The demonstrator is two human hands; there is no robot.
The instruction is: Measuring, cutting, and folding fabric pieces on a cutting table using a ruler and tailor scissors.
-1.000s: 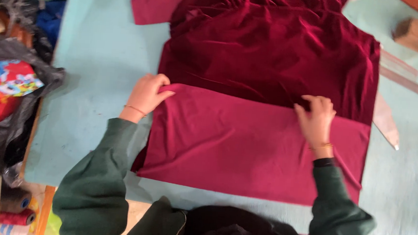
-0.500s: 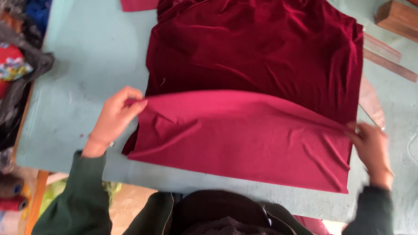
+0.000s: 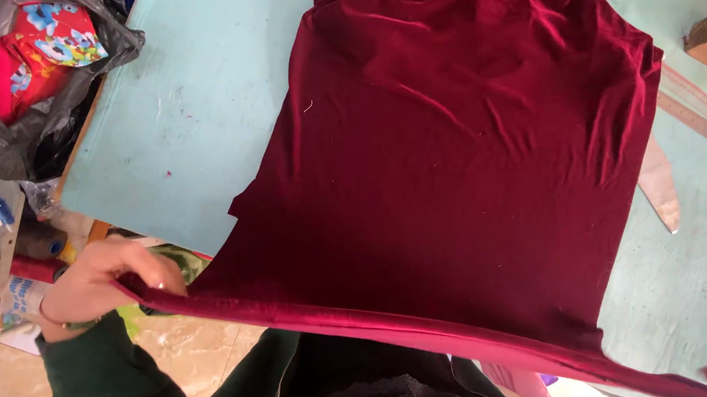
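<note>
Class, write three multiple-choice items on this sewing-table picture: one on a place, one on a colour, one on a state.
1. Where is the black bag of bright cloth? A left of the table B on the velvet C right of the table
2. What colour is the table top? A white B pale blue-green C black
3. How is the velvet fabric's near edge? A lying flat B rolled up C lifted, pulled taut

1 A: it sits beyond the table's left edge.
2 B: the bare surface shows it.
3 C: the left hand pinches it, raised, stretched rightward.

Black plastic bag [image 3: 10, 133] w/ red floral cloth, top left, beside table
</note>
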